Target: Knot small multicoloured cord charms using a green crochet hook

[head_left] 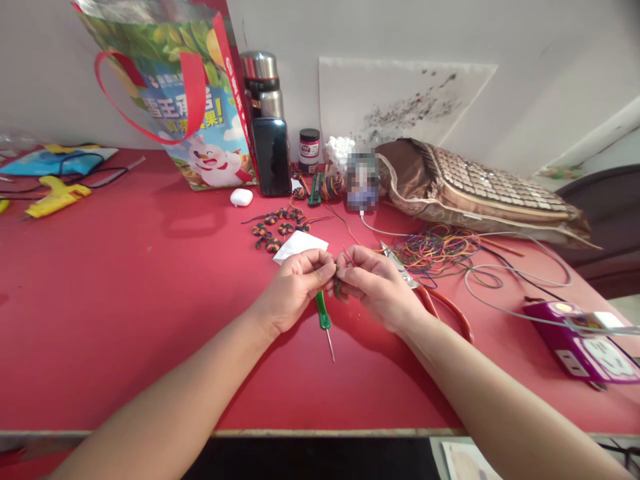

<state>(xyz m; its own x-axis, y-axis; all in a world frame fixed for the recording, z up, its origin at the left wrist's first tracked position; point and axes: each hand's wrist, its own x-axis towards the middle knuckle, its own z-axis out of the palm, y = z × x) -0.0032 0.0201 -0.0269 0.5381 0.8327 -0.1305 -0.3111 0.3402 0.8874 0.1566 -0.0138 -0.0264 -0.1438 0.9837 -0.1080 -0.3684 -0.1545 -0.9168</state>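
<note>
My left hand [303,283] and my right hand [375,280] meet over the middle of the red table, both with fingers pinched. Between their fingertips is a small dark green knotted cord [338,287], mostly covered by the fingers. A thin strand of the multicoloured cord [350,233] runs from near my right hand toward the back. Below my hands lies a green-handled screwdriver [323,313] with its metal tip toward me. A folded white paper [300,245] sits just behind my left hand. Scissors with orange-red handles [453,310] lie beside my right hand, partly hidden by it.
Several knotted cord pieces [273,245] lie behind the paper. A heap of loose cord [440,250] is at right, near a purple power strip [583,340]. A phone [273,160], gift bag [200,100] and cushion [480,187] stand at the back; a yellow glue gun [57,197] is far left.
</note>
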